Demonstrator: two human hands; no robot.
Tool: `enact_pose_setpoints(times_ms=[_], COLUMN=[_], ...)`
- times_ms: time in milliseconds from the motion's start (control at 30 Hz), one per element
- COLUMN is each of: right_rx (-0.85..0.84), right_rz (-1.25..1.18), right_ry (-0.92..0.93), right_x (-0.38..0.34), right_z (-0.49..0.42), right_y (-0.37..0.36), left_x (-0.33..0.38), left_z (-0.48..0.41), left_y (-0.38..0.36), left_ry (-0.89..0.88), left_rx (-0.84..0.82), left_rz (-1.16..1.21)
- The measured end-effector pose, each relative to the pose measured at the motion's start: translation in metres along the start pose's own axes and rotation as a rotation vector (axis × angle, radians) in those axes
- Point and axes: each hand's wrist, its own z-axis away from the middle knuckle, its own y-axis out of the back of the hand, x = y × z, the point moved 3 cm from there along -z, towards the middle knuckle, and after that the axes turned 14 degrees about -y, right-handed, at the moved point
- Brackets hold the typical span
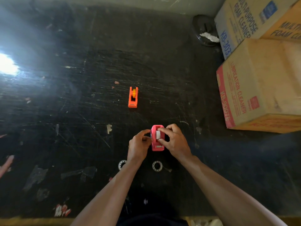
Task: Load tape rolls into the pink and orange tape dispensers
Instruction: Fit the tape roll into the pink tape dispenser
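Observation:
The pink tape dispenser (157, 146) stands on the black table near me, with a white tape roll (158, 134) seated in its slot. My left hand (138, 146) pinches the dispenser's left side. My right hand (175, 141) has its fingertips on the white roll and on the dispenser's right side. Farther away, the orange tape dispenser (133, 97) stands alone with a yellow hub (134, 93) in its slot. Two clear tape rolls lie flat just behind my wrists: one (157, 166) in the open, the other (121, 164) partly hidden by my left wrist.
Stacked cardboard boxes (260, 85) fill the right side of the scratched black table (81, 111). A dark round object holding crumpled paper (205, 31) sits at the back right. Tape scraps (78, 173) litter the near left. Bright glare covers the far left.

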Motion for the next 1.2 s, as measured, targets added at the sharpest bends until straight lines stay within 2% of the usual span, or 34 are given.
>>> enact_pose_setpoints(times_ms=[167, 400, 533, 633, 733, 867, 1200], right_rx=[-0.039, -0.028, -0.020, -0.017, -0.001, 0.011, 0.054], right_rz=[0.039, -0.036, -0.081, -0.093, -0.125, -0.166, -0.226], right_ry=[0.021, -0.007, -0.006, -0.002, 0.025, 0.042, -0.008], right_x=[-0.006, -0.005, -0.005, -0.006, -0.008, -0.011, 0.004], right_z=[-0.002, 0.007, 0.013, 0.022, 0.032, 0.040, 0.064], right_y=[0.006, 0.012, 0.014, 0.015, 0.016, 0.015, 0.010], left_x=[0.003, 0.008, 0.012, 0.020, 0.032, 0.040, 0.035], left_z=[0.000, -0.001, 0.005, 0.011, 0.018, 0.028, 0.040], left_y=[0.000, 0.002, 0.005, 0.009, 0.012, 0.015, 0.013], left_ry=[-0.008, -0.010, -0.005, -0.083, -0.153, -0.158, -0.160], left_rx=[-0.006, -0.021, 0.043, 0.079, 0.044, 0.032, -0.036], left_rz=[-0.027, -0.062, -0.062, -0.015, 0.070, 0.128, 0.019])
